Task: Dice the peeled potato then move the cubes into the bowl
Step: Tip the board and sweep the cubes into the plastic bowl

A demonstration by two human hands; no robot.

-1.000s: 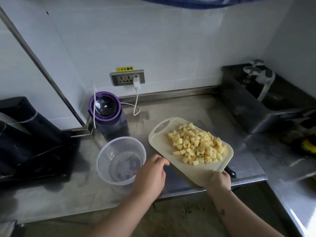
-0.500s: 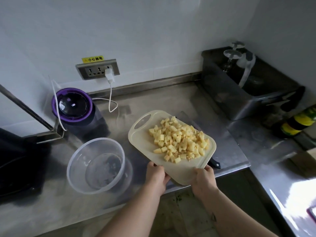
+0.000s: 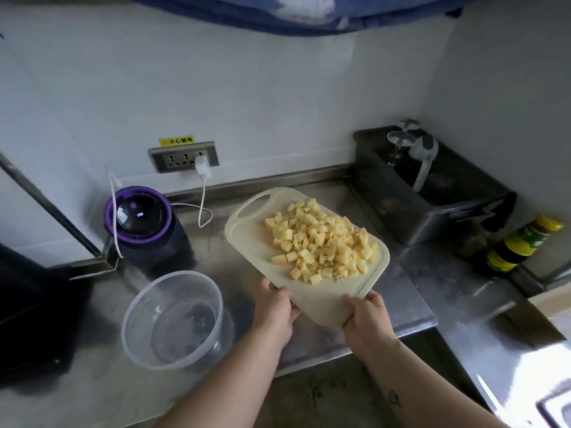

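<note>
A pile of yellow potato cubes (image 3: 321, 244) lies on a cream cutting board (image 3: 250, 239) with a handle slot at its far end. The board is held above the steel counter. My left hand (image 3: 276, 307) grips its near left corner and my right hand (image 3: 366, 313) grips its near right corner. A clear plastic bowl (image 3: 136, 329) stands on the counter to the left of the board, with no cubes in it.
A purple-rimmed appliance (image 3: 139, 217) stands behind the bowl, with a white cable running to the wall socket (image 3: 183, 156). A dark steel tub (image 3: 432, 193) sits at the back right, bottles (image 3: 519, 245) beside it. A black object (image 3: 31, 310) fills the left.
My left hand left the board's left edge and took hold of the near corner. Both hands have lifted the board with the cubes off the counter. The knife beside it is no longer visible.
</note>
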